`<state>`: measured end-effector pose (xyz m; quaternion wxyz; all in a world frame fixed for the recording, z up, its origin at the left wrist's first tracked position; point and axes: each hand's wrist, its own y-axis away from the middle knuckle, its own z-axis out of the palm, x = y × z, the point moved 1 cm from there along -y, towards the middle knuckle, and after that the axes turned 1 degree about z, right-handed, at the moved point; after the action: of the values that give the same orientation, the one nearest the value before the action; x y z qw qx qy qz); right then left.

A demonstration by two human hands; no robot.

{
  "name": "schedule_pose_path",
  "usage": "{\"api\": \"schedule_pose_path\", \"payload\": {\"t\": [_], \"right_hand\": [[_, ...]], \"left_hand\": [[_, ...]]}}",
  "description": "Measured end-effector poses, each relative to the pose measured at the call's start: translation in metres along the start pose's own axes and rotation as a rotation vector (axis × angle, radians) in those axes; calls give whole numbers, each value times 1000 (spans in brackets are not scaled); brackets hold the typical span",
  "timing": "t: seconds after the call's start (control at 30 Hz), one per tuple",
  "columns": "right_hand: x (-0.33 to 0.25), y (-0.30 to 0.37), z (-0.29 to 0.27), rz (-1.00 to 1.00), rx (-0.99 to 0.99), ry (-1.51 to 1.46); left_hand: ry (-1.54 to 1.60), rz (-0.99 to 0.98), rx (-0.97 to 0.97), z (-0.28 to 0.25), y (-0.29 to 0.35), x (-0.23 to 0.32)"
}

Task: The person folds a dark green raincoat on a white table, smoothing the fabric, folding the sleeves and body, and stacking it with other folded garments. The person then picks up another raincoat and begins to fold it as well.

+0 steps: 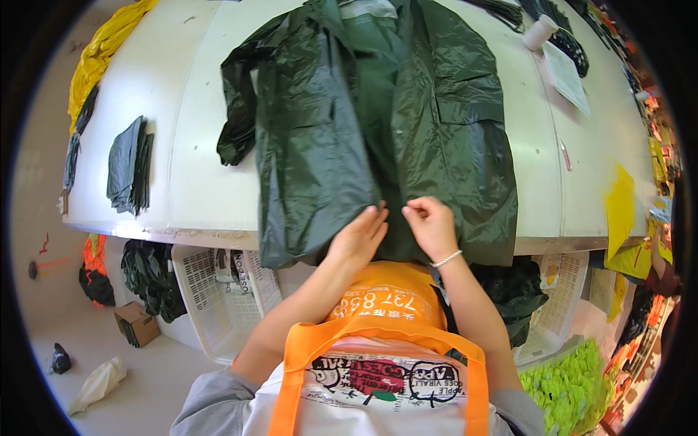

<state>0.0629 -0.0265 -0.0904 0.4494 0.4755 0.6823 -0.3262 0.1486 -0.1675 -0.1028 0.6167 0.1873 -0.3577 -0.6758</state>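
A dark green, shiny rain jacket (313,160) is spread on the table with its front parted and its hem hanging over the near edge. At the lower end of the left front panel, my left hand (359,238) has its fingers closed on the panel's edge. My right hand (434,231), with a white bracelet on the wrist, pinches the facing edge of the right panel. Between the two panels the jacket's inner back shows as a dark strip. One sleeve (236,109) lies bent out to the left.
A folded dark stack (129,167) lies on the white table (196,192) at left. Yellow fabric (98,58) hangs over the far left edge. A white cup-like object (539,33) and a paper sheet (567,78) are at far right. White baskets (211,312) stand below the table.
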Motion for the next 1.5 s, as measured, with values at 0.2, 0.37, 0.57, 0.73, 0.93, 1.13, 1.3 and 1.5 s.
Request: {"api": "schedule_pose_path", "payload": {"t": [0.2,0.37,0.57,0.73,0.93,1.13,1.3,1.5], "right_hand": [[26,19,38,380,-105,-183],[35,15,34,289,24,-149],[37,19,12,267,133,-27],[25,10,-6,51,335,418],[2,17,4,19,201,183],[13,16,24,266,45,-139],[17,20,15,354,-22,-243],[5,1,15,93,100,-531]], "left_hand": [[-257,-14,109,-1,-35,-13],[-272,-80,79,2,-47,-16],[-188,-111,37,-5,-54,-16],[-167,-154,-9,9,-45,-14],[-181,-104,56,11,-44,-16],[-113,-125,23,1,-46,-18],[-81,-100,47,0,-45,-16],[-170,-2,100,-1,-46,-19]]}}
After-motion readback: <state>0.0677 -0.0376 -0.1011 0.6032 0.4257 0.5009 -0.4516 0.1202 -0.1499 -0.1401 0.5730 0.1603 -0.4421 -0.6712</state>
